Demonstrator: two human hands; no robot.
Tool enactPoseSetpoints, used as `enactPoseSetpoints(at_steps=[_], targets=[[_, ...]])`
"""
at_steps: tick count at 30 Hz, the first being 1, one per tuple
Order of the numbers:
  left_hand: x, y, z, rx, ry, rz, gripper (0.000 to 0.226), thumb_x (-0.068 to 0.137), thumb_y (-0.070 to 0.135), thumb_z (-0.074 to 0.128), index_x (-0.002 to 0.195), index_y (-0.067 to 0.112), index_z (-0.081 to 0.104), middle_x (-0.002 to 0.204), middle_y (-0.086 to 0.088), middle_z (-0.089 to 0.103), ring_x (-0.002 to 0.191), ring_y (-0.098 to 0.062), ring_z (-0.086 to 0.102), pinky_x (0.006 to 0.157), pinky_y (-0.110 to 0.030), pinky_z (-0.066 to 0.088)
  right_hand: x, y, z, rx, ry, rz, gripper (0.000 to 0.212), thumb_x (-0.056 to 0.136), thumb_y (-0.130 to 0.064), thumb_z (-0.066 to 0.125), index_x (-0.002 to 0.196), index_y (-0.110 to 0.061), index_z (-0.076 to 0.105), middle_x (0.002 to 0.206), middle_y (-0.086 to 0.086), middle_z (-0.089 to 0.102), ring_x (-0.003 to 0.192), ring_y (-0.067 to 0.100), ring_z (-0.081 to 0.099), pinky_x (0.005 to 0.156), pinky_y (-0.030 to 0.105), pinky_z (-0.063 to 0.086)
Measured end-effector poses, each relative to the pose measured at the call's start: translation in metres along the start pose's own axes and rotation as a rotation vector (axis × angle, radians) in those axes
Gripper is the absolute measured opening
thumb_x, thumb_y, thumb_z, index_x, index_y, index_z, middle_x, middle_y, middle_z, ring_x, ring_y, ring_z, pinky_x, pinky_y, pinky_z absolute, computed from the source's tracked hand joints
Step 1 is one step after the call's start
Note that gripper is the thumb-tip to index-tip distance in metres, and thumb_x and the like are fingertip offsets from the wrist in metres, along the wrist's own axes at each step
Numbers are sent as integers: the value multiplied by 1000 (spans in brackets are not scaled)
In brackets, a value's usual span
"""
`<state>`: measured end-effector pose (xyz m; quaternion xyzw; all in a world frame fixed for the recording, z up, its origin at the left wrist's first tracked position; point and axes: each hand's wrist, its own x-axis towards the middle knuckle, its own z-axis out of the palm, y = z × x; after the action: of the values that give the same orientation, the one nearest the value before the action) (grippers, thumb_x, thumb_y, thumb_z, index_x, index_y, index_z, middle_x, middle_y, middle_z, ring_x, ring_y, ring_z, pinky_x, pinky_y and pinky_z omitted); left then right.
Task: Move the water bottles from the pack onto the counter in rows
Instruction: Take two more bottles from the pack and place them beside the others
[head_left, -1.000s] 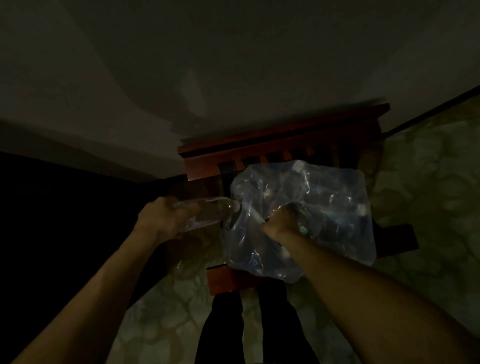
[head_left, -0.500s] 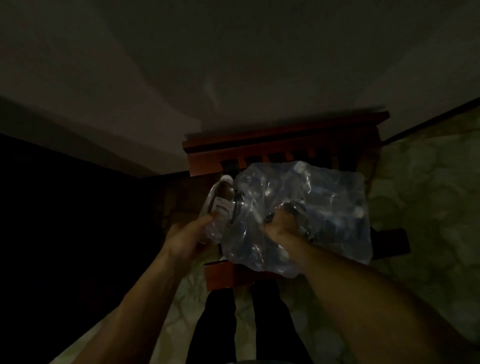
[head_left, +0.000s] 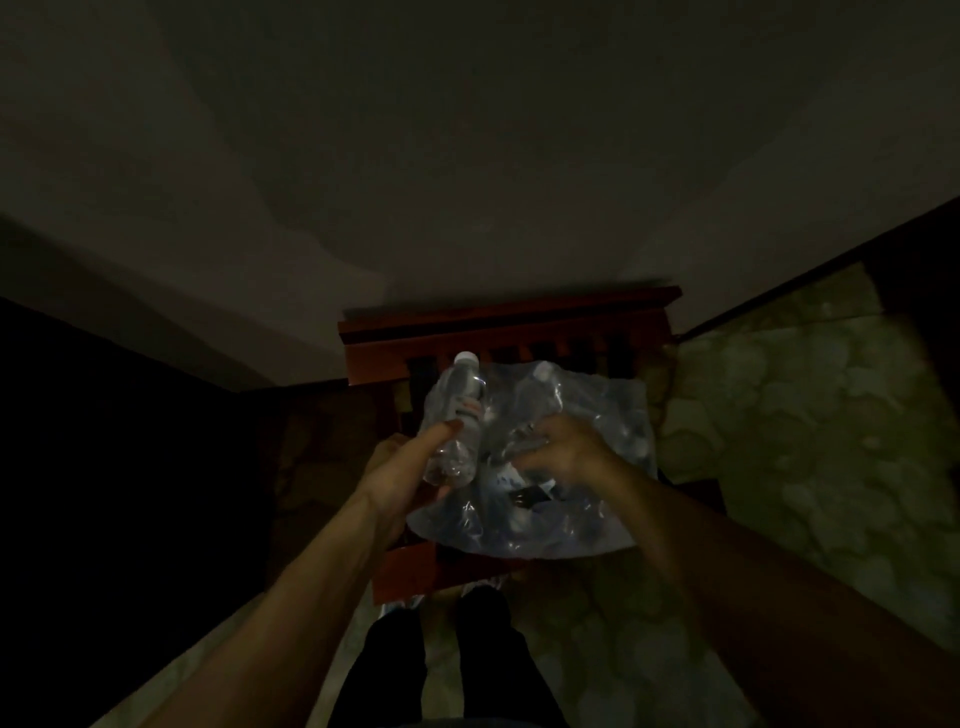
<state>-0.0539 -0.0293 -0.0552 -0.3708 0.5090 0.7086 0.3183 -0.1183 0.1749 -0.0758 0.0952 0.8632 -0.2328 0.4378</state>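
The bottle (head_left: 460, 415) is held up over the left edge of the pack (head_left: 540, 467), its long axis running from about 6 to 12 o'clock with a slight lean toward 1 — white cap at the far end, base toward the person. It is clear ribbed plastic, narrow and round, with a pale label band around its middle that carries a touch of red; the print is too dim to read.

The pack is loose, crinkled clear film, catching bluish glints, with the rounded shapes of more bottles dimly visible inside. It sits on a chair (head_left: 509, 322) of reddish wood with a slatted back at 12 o'clock and a flat front rail at 6. Around the chair the floor (head_left: 779, 441) is pale green with a mottled, pebble-like pattern.

The left hand (head_left: 400, 467) grips the bottle by its lower half: the thumb lies along the near side up toward the label, the fingers curled behind it. The right hand (head_left: 566, 449), at 3 o'clock from the bottle, rests on top of the pack with fingers bent and loosely spread into the film — it is blurred, so I cannot tell whether it has pinched the plastic or only presses on it.
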Motion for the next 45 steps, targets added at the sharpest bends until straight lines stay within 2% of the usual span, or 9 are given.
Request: enactPoseSetpoints(at_steps=[6,11,14,19,23,27,31,35,45], targets=[[-17,10,12,51,-27,77,69,57,48,85,107,6,62,99,-12,74,84,-24,75,62,-30,58,-41,-4,-34,99,169,-119,42,73,-26,82,106,-12,60,103,0,64,100,19,62,80,32,53],[-39,23,36,69,-45,161,34,75,33,81,99,16,65,78,-1,78,72,-16,76,64,-32,61,-69,-28,-58,187,377,-152,45,69,-30,84,101,-16,56,98,-1,62,85,13,59,57,22,44],[-47,41,41,98,-49,188,44,74,33,82,109,13,63,99,-11,74,90,-26,73,81,-42,61,-88,-35,-76,394,421,-223,41,60,-37,86,91,-23,62,92,-5,68,84,11,64,63,25,52],[-68,76,46,63,-199,276,39,74,28,80,107,10,70,95,-14,77,74,-21,75,60,-30,59,-126,-36,-109,810,510,-315,51,53,-42,88,95,-22,71,95,4,75,91,25,72,79,46,59],[-92,98,54,117,-242,426,52,76,26,80,122,11,62,106,-12,76,94,-26,75,78,-39,61,-164,-54,-143,943,529,-466,41,64,-39,86,98,-23,72,94,-1,77,91,19,73,73,35,59],[-123,113,63,166,-251,569,51,78,18,78,125,14,58,110,-9,74,99,-27,74,92,-50,56,-202,-86,-164,1054,550,-657,35,73,-38,80,103,-23,70,100,0,75,94,19,71,82,42,55],[-162,123,74,230,-233,736,71,59,31,81,123,20,54,114,-3,72,100,-18,73,88,-38,59,-233,-122,-162,1145,558,-781,32,72,-43,79,91,-20,69,81,3,72,75,22,69,75,44,57],[-194,126,68,255,-105,907,44,77,9,75,114,20,55,105,0,71,85,-4,73,64,-15,56,-253,-141,-147,1136,498,-895,31,73,-44,78,89,-19,69,79,3,72,73,21,70,73,42,58],[-288,108,22,215,133,1077,46,80,8,72,122,17,54,107,-2,71,95,-14,72,75,-25,57,-301,-185,-104,972,240,-1085,30,76,-53,72,91,-27,71,93,7,75,85,26,73,74,41,60]])
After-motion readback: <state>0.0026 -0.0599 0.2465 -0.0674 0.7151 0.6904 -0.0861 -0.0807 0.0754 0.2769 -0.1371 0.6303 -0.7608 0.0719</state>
